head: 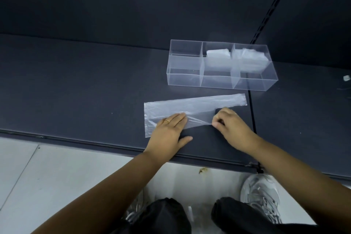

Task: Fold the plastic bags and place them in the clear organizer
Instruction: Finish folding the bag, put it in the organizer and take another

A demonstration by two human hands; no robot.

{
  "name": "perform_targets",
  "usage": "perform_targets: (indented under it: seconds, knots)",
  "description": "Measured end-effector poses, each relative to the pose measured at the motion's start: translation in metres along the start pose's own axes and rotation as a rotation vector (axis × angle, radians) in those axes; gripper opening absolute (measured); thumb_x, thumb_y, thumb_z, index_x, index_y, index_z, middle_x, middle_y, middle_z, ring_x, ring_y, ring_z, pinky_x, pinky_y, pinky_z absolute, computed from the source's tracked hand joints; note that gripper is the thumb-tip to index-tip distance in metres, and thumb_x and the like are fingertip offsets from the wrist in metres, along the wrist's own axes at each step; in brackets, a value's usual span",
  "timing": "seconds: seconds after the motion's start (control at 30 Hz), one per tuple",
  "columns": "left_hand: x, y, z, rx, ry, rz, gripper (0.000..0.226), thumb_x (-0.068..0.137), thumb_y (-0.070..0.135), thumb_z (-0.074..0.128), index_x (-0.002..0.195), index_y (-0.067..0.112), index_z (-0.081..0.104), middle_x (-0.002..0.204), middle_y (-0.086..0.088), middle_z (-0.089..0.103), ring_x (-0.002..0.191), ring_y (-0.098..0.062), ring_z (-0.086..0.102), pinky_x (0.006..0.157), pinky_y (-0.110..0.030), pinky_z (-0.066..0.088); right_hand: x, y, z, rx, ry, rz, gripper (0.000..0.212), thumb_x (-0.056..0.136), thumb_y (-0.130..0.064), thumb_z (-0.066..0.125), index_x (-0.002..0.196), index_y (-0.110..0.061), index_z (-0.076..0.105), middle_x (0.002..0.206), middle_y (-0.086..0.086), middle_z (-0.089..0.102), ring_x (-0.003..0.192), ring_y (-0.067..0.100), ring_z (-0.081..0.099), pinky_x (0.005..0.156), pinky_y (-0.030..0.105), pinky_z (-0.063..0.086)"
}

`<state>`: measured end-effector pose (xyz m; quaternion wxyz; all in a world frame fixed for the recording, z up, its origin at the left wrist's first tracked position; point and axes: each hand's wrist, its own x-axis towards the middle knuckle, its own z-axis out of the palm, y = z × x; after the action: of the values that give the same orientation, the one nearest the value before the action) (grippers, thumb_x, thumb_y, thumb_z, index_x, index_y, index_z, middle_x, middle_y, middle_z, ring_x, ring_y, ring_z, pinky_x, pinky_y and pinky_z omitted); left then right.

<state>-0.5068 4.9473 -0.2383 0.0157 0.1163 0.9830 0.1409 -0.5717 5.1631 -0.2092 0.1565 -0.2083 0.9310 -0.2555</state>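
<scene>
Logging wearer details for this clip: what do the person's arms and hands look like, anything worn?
No sleeves, gloves or watch show on either arm. The left hand wears a gold ring; the right hand wears a thin silvery ring.

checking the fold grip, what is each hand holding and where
The right hand pinches the plastic bag at its near long edge; the left hand only presses flat on its left part.
</scene>
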Motion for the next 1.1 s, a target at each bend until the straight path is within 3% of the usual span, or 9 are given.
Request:
perform_targets:
  seconds: [0.17, 0.3, 0.4, 0.5, 0.6, 0.7, 0.9, 1.03, 1.1]
  knots:
    - [0.007, 0.010, -0.007, 0.023, 0.060, 0.077, 0.046, 0.090, 0.006, 0.059, 0.135, 0.013, 0.053, 0.140, -0.003, 0.053, 0.126, -0.019, 0.052, 0.105, -0.029, 0.038, -0.008, -0.006, -0.026, -0.086, 0.037, -0.038, 0.011, 0.088, -0.032, 0.063, 0.093, -0.027, 0.055, 0.111, -0.010, 0.046, 0.105, 0.011, 0.045, 0.105, 0.031, 0.029]
    - [0.001, 0.018, -0.008, -0.038, 0.199, 0.152, 0.036, 0.063, -0.007, 0.078, 0.098, 0.002, 0.074, 0.098, -0.011, 0.074, 0.087, -0.027, 0.072, 0.072, -0.036, 0.059, -0.016, -0.024, -0.011, -0.439, 0.038, -0.220, 0.090, 0.065, -0.063, 0.070, 0.141, -0.027, 0.037, 0.148, -0.010, 0.030, 0.136, 0.012, 0.024, 0.115, 0.037, -0.009]
    - [-0.003, 0.022, -0.015, -0.071, 0.105, 0.127, 0.021, 0.085, 0.002, 0.062, 0.104, 0.005, 0.070, 0.103, -0.010, 0.072, 0.094, -0.027, 0.068, 0.079, -0.037, 0.055, -0.015, -0.025, 0.012, -0.406, 0.082, -0.240, 0.059, 0.076, -0.034, 0.075, 0.130, -0.022, 0.056, 0.133, -0.006, 0.055, 0.126, 0.019, 0.047, 0.115, 0.036, 0.014]
    - [-0.008, 0.013, -0.021, -0.167, 0.034, -0.010, 0.027, 0.100, 0.020, 0.046, 0.116, 0.015, 0.066, 0.112, -0.006, 0.070, 0.103, -0.026, 0.062, 0.088, -0.037, 0.047, -0.011, -0.011, 0.013, 0.026, 0.210, -0.064, 0.010, 0.082, -0.012, 0.071, 0.091, -0.018, 0.072, 0.095, -0.004, 0.072, 0.095, 0.021, 0.065, 0.089, 0.030, 0.047]
    - [-0.011, -0.012, -0.035, -0.414, 0.108, -0.234, 0.021, 0.095, 0.019, 0.058, 0.110, 0.016, 0.072, 0.112, -0.002, 0.071, 0.105, -0.015, 0.064, 0.094, -0.025, 0.046, -0.006, 0.007, 0.003, 0.359, 0.199, 0.184, 0.009, 0.085, -0.017, 0.071, 0.077, -0.020, 0.069, 0.078, -0.011, 0.070, 0.082, 0.008, 0.066, 0.076, 0.012, 0.048]
    - [-0.012, -0.042, -0.048, -0.802, 0.109, -0.545, 0.008, 0.085, 0.012, 0.070, 0.091, 0.013, 0.076, 0.083, 0.007, 0.074, 0.075, 0.006, 0.064, 0.071, -0.002, 0.043, -0.001, 0.012, 0.001, 0.519, 0.233, 0.315, 0.018, 0.083, -0.022, 0.073, 0.073, -0.010, 0.068, 0.067, -0.010, 0.067, 0.070, -0.002, 0.063, 0.067, 0.006, 0.046]
    - [-0.002, -0.064, -0.048, -0.924, 0.095, -0.852, 0.011, 0.090, 0.011, 0.062, 0.089, 0.011, 0.073, 0.071, 0.001, 0.071, 0.058, -0.010, 0.067, 0.059, -0.017, 0.050, 0.018, 0.007, 0.005, 0.482, 0.255, 0.404, 0.015, 0.084, -0.021, 0.071, 0.076, -0.008, 0.071, 0.075, 0.001, 0.072, 0.076, 0.013, 0.066, 0.068, 0.016, 0.044]
    - [-0.008, -0.031, -0.042, -0.272, 0.510, -0.557, 0.026, 0.088, 0.001, 0.053, 0.107, 0.008, 0.069, 0.105, -0.012, 0.070, 0.095, -0.032, 0.064, 0.087, -0.032, 0.045, 0.022, 0.005, 0.004, 0.415, 0.260, 0.430, 0.018, 0.082, -0.021, 0.072, 0.071, -0.007, 0.069, 0.075, 0.006, 0.071, 0.075, 0.019, 0.063, 0.066, 0.025, 0.043]
    - [-0.010, 0.000, -0.027, -0.198, 0.426, -0.227, 0.034, 0.089, 0.007, 0.051, 0.122, 0.004, 0.062, 0.125, -0.016, 0.061, 0.117, -0.035, 0.056, 0.106, -0.035, 0.036, 0.022, 0.003, 0.004, 0.412, 0.271, 0.434, 0.016, 0.082, -0.020, 0.073, 0.072, -0.007, 0.069, 0.076, 0.008, 0.070, 0.076, 0.020, 0.063, 0.067, 0.026, 0.043]
